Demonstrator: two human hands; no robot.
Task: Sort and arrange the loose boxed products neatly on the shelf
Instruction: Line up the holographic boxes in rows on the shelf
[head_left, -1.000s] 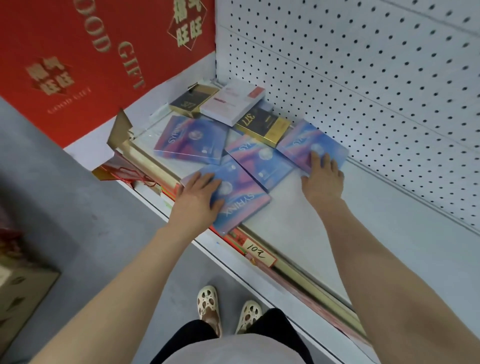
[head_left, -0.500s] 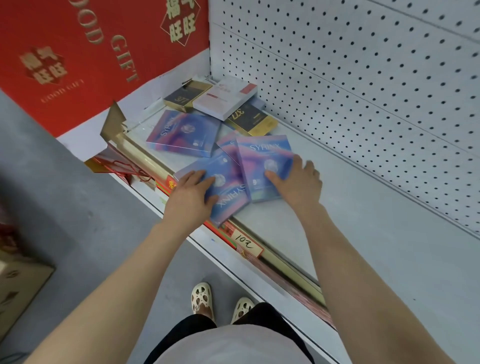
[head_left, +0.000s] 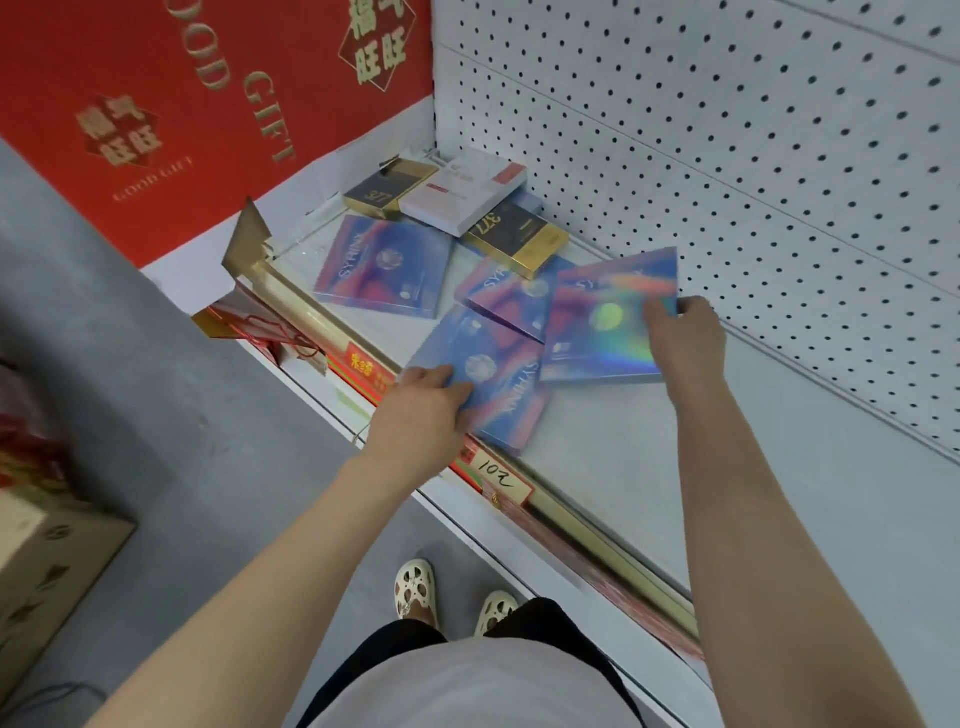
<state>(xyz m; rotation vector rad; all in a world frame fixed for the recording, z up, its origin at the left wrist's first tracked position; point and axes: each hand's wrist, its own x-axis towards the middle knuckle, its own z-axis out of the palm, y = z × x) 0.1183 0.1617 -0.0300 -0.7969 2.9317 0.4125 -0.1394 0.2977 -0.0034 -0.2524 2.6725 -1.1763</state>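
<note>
Head view, looking down at a white shelf backed by a pegboard: a person's feet in pale sandals stand on the grey floor at 6 o'clock. Just beyond, a handwritten price tag sits on the gold rail along the shelf's front edge. The left hand grips the near corner of a blue box lying flat on the shelf. At 2 o'clock from it, the right hand pinches the far edge of a shiny box, tilted up, its near edge overlapping the blue box. A third box lies partly under both, and a fourth box lies apart at 11 o'clock. Farther back, in the corner, two black-and-gold boxes and a white box are heaped. A red gift banner fills 10 o'clock.
</note>
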